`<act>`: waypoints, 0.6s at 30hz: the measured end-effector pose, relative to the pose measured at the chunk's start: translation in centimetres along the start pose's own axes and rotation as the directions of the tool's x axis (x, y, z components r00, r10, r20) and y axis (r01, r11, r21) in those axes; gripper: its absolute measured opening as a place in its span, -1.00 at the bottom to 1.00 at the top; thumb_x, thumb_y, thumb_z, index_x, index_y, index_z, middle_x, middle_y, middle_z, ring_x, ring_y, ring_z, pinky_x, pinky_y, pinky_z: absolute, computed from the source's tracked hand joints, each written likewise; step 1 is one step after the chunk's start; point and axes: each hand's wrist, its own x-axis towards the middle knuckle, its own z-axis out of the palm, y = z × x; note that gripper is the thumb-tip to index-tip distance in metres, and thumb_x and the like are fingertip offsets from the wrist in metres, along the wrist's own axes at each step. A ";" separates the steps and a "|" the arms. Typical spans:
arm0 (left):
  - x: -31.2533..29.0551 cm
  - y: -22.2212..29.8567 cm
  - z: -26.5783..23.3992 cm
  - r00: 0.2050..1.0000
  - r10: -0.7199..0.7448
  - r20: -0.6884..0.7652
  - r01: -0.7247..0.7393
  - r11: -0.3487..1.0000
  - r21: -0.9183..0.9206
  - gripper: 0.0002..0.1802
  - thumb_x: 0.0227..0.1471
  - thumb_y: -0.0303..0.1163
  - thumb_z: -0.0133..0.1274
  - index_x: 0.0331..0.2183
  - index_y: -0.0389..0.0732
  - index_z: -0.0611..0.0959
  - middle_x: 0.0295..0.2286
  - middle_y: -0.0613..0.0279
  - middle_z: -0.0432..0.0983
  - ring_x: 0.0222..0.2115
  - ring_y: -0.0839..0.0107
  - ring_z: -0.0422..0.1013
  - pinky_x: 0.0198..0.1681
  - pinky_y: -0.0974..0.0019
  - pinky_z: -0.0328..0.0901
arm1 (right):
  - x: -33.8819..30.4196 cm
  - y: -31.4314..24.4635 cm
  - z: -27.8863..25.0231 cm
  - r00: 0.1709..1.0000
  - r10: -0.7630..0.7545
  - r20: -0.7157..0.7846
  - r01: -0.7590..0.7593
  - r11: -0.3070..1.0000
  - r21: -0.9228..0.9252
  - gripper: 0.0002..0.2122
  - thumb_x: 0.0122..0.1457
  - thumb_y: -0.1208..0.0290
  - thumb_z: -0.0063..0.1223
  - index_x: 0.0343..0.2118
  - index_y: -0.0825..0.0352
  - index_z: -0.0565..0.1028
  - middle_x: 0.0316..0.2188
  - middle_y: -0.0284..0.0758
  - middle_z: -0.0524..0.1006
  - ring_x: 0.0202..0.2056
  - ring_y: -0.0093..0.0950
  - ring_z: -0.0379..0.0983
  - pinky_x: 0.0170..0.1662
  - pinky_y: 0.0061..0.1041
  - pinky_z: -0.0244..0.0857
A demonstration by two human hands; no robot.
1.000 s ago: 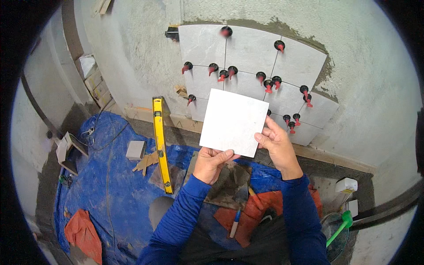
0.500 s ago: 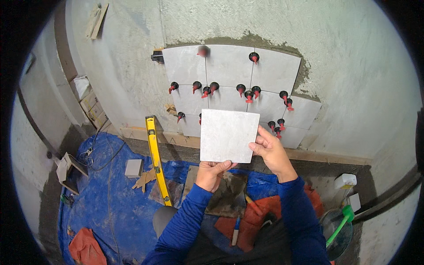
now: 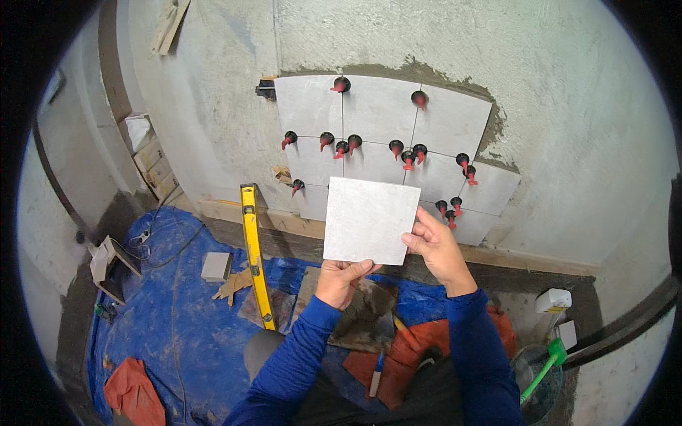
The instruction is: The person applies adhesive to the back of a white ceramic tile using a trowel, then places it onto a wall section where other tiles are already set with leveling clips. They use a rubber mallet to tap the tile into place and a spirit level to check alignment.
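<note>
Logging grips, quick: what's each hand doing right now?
Left hand: closed on the square light-grey tile's bottom edge.
Right hand: closed on the same tile's right edge.

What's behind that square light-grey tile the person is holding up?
Around the held tile, grey wall tiles with black-and-red knobs show, and a pale wooden strip seems to pass behind it. Whatever lies behind its face, any more knobs included, is covered.

Lists one pale square tile (image 3: pixel 371 221), held by left hand (image 3: pixel 341 284) below, right hand (image 3: pixel 442 250) beside. Includes yellow level (image 3: pixel 255 248), blue tarpaulin (image 3: pixel 149 312).
</note>
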 end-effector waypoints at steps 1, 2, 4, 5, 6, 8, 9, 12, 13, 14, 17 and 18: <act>0.0 0.1 -0.1 1.000 -0.002 0.004 0.002 1.000 -0.001 -0.45 0.14 -0.69 0.17 0.15 -0.23 0.49 0.04 0.00 0.56 0.02 0.15 0.54 0.05 0.07 0.54 | 0.0 0.0 0.0 1.000 0.000 -0.004 0.000 1.000 -0.010 -0.38 0.32 0.64 0.03 0.43 0.35 0.14 -0.05 -0.28 0.62 -0.08 -0.59 0.51 -0.01 -0.56 0.37; 0.0 0.1 -0.2 1.000 -0.004 0.007 0.004 1.000 -0.002 -0.45 0.14 -0.68 0.17 0.15 -0.23 0.48 0.04 0.00 0.56 0.02 0.15 0.54 0.04 0.08 0.54 | 0.1 0.1 0.1 1.000 0.002 -0.005 -0.002 1.000 -0.021 -0.38 0.32 0.64 0.03 0.43 0.34 0.15 -0.06 -0.29 0.62 -0.10 -0.59 0.51 -0.02 -0.56 0.37; 0.1 0.3 -0.3 1.000 -0.005 0.007 0.005 1.000 0.001 -0.44 0.14 -0.68 0.18 0.16 -0.23 0.48 0.03 0.01 0.56 0.01 0.16 0.54 0.03 0.10 0.54 | 0.2 0.3 0.1 1.000 0.001 -0.004 -0.001 1.000 -0.017 -0.38 0.32 0.64 0.04 0.43 0.34 0.16 -0.07 -0.30 0.63 -0.13 -0.61 0.51 -0.05 -0.57 0.37; 0.1 0.4 -0.3 1.000 -0.007 0.005 0.007 1.000 0.005 -0.44 0.14 -0.67 0.18 0.16 -0.23 0.47 0.03 0.01 0.56 0.01 0.17 0.55 0.03 0.10 0.55 | 0.2 0.3 0.1 1.000 -0.001 -0.003 0.001 1.000 -0.002 -0.38 0.32 0.64 0.04 0.43 0.33 0.16 -0.08 -0.30 0.63 -0.14 -0.62 0.51 -0.06 -0.58 0.37; 0.1 0.5 -0.3 1.000 -0.001 0.009 0.001 1.000 0.002 -0.44 0.14 -0.67 0.18 0.16 -0.23 0.47 0.03 0.01 0.56 0.01 0.17 0.55 0.02 0.11 0.55 | 0.2 0.4 0.2 1.000 -0.003 -0.002 0.003 1.000 0.013 -0.38 0.32 0.64 0.05 0.43 0.33 0.16 -0.09 -0.30 0.64 -0.15 -0.63 0.51 -0.08 -0.59 0.37; 0.1 0.6 -0.2 1.000 -0.014 -0.004 0.015 1.000 0.012 -0.43 0.13 -0.67 0.19 0.16 -0.24 0.47 0.02 0.00 0.56 0.00 0.18 0.55 0.01 0.12 0.55 | 0.2 0.5 0.2 1.000 -0.005 0.005 0.005 1.000 -0.018 -0.38 0.31 0.62 0.07 0.42 0.33 0.17 -0.10 -0.32 0.64 -0.17 -0.64 0.51 -0.11 -0.61 0.36; 0.1 0.7 -0.3 1.000 -0.010 -0.007 0.010 1.000 0.007 -0.43 0.13 -0.66 0.19 0.16 -0.25 0.47 0.02 0.00 0.56 0.00 0.18 0.55 0.01 0.12 0.55 | 0.3 0.4 0.1 1.000 0.007 -0.004 -0.007 0.999 -0.037 -0.38 0.31 0.61 0.08 0.42 0.33 0.18 -0.11 -0.33 0.64 -0.18 -0.65 0.51 -0.13 -0.61 0.36; 0.1 0.7 -0.5 1.000 -0.011 -0.011 0.011 1.000 0.014 -0.43 0.12 -0.66 0.20 0.16 -0.28 0.46 0.01 -0.02 0.57 -0.01 0.19 0.55 0.01 0.13 0.55 | 0.3 0.3 0.0 1.000 -0.005 0.010 0.005 0.998 -0.063 -0.38 0.30 0.58 0.11 0.41 0.35 0.19 -0.15 -0.34 0.64 -0.20 -0.65 0.51 -0.14 -0.61 0.36; 0.2 0.7 -0.6 1.000 -0.019 -0.005 0.019 1.000 0.025 -0.43 0.12 -0.67 0.20 0.16 -0.29 0.46 0.01 -0.02 0.57 -0.01 0.19 0.56 0.01 0.13 0.55 | 0.3 0.2 0.0 1.000 0.002 0.008 -0.001 0.997 -0.071 -0.39 0.30 0.58 0.12 0.40 0.36 0.21 -0.15 -0.34 0.65 -0.20 -0.65 0.51 -0.15 -0.61 0.37; 0.2 0.8 -0.8 1.000 -0.026 0.000 0.026 0.999 0.035 -0.43 0.12 -0.67 0.19 0.16 -0.30 0.46 0.01 -0.02 0.57 -0.01 0.19 0.56 0.01 0.14 0.55 | 0.3 0.1 -0.1 1.000 0.007 0.006 -0.007 0.997 -0.080 -0.39 0.30 0.58 0.12 0.39 0.37 0.22 -0.15 -0.33 0.65 -0.21 -0.65 0.51 -0.15 -0.60 0.37; 0.2 0.9 -1.1 0.999 -0.042 -0.008 0.043 0.997 0.062 -0.44 0.12 -0.68 0.18 0.16 -0.31 0.46 0.00 -0.02 0.57 -0.02 0.18 0.56 0.01 0.12 0.55 | 0.3 0.2 -0.1 1.000 0.023 0.019 -0.021 0.995 -0.099 -0.42 0.29 0.61 0.12 0.37 0.40 0.25 -0.11 -0.30 0.64 -0.16 -0.62 0.53 -0.11 -0.58 0.39; 0.1 0.8 -1.1 0.999 -0.050 -0.005 0.050 0.996 0.070 -0.44 0.12 -0.69 0.17 0.16 -0.32 0.46 0.00 -0.03 0.57 -0.02 0.18 0.56 0.02 0.11 0.55 | 0.2 0.2 -0.2 1.000 0.026 -0.001 -0.026 0.993 -0.113 -0.42 0.29 0.62 0.11 0.36 0.41 0.26 -0.10 -0.29 0.64 -0.14 -0.60 0.53 -0.08 -0.56 0.40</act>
